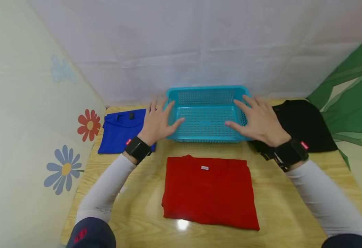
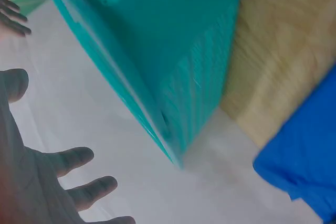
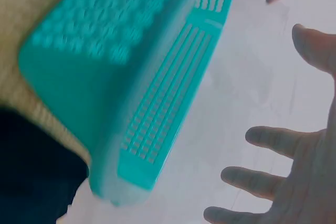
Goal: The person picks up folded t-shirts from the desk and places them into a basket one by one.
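Note:
A turquoise plastic basket with perforated walls stands at the back of the table. My left hand is spread over its left end, fingers straight and thumb pointing inward. Over the right end is my right hand, likewise spread with nothing in it. In the left wrist view, the left fingers are apart from the basket's rim. The right wrist view shows a gap between the right fingers and the basket. A folded red garment with a small white label lies in front of the basket.
Left of the basket lies a folded blue garment, partly behind my left hand. A black garment lies to the right, partly under my right wrist. The wooden table meets a white cloth backdrop behind the basket.

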Motion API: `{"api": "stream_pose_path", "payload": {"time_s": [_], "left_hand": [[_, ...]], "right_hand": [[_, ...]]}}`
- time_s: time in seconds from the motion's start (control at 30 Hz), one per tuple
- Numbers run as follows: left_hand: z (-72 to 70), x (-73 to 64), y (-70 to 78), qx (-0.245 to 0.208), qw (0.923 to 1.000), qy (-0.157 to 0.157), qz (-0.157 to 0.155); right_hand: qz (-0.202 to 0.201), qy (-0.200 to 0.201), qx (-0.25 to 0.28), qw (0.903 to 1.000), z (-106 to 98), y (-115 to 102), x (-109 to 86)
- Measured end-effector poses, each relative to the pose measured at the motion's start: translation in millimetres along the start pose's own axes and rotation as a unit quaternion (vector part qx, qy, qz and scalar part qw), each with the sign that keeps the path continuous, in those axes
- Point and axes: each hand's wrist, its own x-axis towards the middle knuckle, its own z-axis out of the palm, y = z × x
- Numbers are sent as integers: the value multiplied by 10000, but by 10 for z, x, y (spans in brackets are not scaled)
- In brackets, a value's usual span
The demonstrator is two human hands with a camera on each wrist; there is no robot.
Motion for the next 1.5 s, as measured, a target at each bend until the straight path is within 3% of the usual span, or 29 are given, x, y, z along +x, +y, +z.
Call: {"api": "stream_pose_path", "payload": {"time_s": [0.13, 0.27, 0.47, 0.57, 0.8, 0.9, 1.0, 1.1, 1.23, 1.33, 1.5], "left_hand": [[61, -234, 139, -234, 9992, 274, 170], [125, -436, 256, -607, 9960, 578, 311], [268, -666, 346, -1118, 9872, 950, 624], [322, -769, 371, -1214, 9827, 1080, 890], [391, -968, 450, -1645, 9692, 1130, 1445], [418, -1048, 486, -1961, 9605, 987, 1709], [448, -1120, 512, -2108, 9580, 670, 1823], [483, -1200, 506, -1988, 9664, 276, 1603], [546, -1285, 465, -1643, 9808, -224, 1023], [590, -1344, 433, -1428, 9871, -512, 519], [638, -1394, 400, -1238, 9885, -870, -36]], "right_hand": [[-327, 638, 202, 9972, 139, -198, -183], [-717, 1260, 430, 9885, 276, -380, -375], [-1199, 1792, 894, 9724, 460, -586, -615], [-1278, 1773, 1029, 9704, 549, -654, -731], [-927, 1190, 1106, 9823, 728, -676, -992], [-711, 1013, 1183, 9852, 795, -633, -1077], [-379, 665, 1194, 9899, 849, -579, -1156], [27, 5, 1176, 9931, 912, -513, -1221], [495, -747, 1218, 9885, 982, -396, -1282], [660, -881, 1298, 9854, 998, -327, -1288], [805, -850, 1373, 9836, 1009, -262, -1254]]}}
